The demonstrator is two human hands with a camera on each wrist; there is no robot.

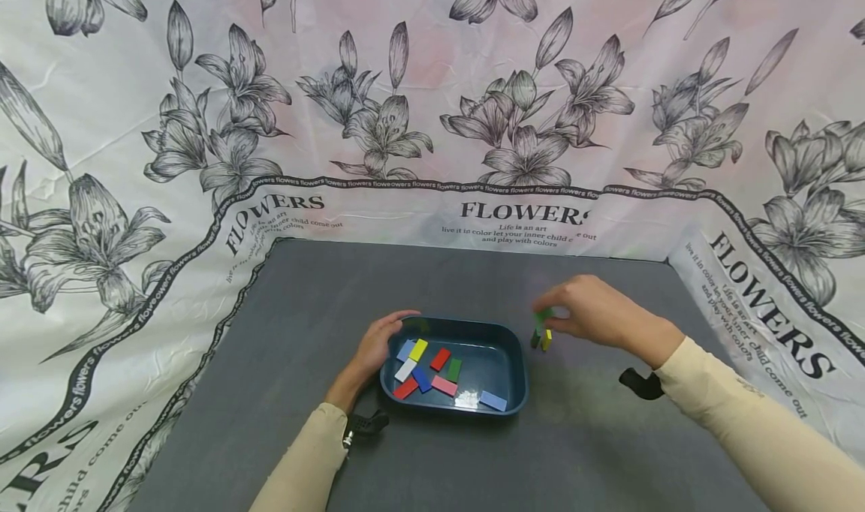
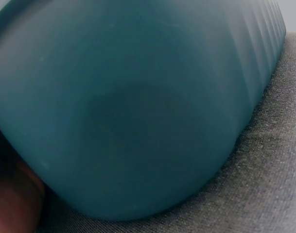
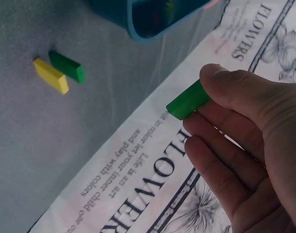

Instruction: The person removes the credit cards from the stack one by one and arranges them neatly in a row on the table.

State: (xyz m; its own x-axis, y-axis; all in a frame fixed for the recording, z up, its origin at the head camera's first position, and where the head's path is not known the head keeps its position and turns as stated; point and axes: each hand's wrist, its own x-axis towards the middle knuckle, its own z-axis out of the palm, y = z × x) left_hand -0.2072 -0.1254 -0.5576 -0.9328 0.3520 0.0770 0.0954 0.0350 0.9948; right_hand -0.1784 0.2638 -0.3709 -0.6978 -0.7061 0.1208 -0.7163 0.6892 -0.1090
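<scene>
My left hand (image 1: 374, 344) holds the left end of a dark teal tray (image 1: 454, 411), its fingers reaching along the far left corner of the rim. Close up in the left wrist view is the tray's outer wall (image 2: 148, 121), with part of a finger at the lower left. Past the tray's right end, my right hand (image 1: 595, 311) pinches a green block (image 3: 189, 101) between thumb and fingers. Just below that hand, a second green block (image 3: 66, 66) and a yellow block (image 3: 50, 76) stand side by side on the table.
Inside the tray lie several small blocks, among them a white block (image 1: 405, 370), a pink block (image 1: 444, 386) and a light blue block (image 1: 492, 401). A flower-printed cloth (image 1: 405, 212) borders the grey table (image 1: 574, 452) at the back and sides.
</scene>
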